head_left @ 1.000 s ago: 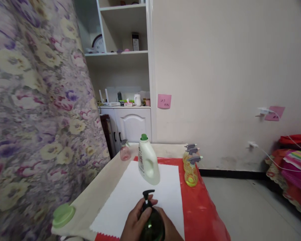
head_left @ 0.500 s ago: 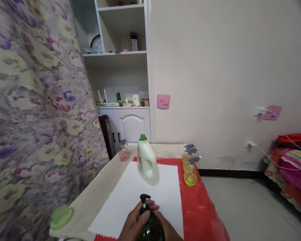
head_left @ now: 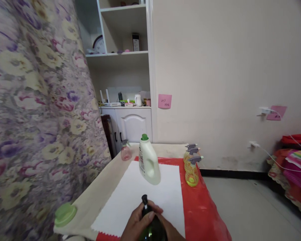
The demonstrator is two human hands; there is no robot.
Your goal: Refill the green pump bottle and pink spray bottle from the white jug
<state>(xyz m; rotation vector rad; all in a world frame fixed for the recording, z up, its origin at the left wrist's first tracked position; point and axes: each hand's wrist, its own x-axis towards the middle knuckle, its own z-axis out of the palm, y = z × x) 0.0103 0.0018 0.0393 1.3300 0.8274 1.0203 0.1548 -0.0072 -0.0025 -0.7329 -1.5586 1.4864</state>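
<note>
A dark green pump bottle (head_left: 153,231) with a black pump head stands at the bottom middle, over the near part of a white sheet (head_left: 130,197). My left hand (head_left: 137,219) is closed around its neck, the thumb lying across the collar. From the other side my right hand (head_left: 167,224) wraps the bottle's shoulder; most of its fingers are hidden behind the bottle. Beyond them on the sheet stands a pale green detergent jug (head_left: 149,162) with a green cap.
Several yellow spray bottles (head_left: 191,174) line the red cloth (head_left: 198,207) on the right. A pink spray bottle (head_left: 126,152) stands far left, and a green lid (head_left: 65,214) lies at the near left corner. A floral curtain (head_left: 45,127) hangs beside the table.
The pump head has turned: its spout pointed right before and now points more along my line of sight. Both hands stay on the bottle. The whole view has shifted slightly.
</note>
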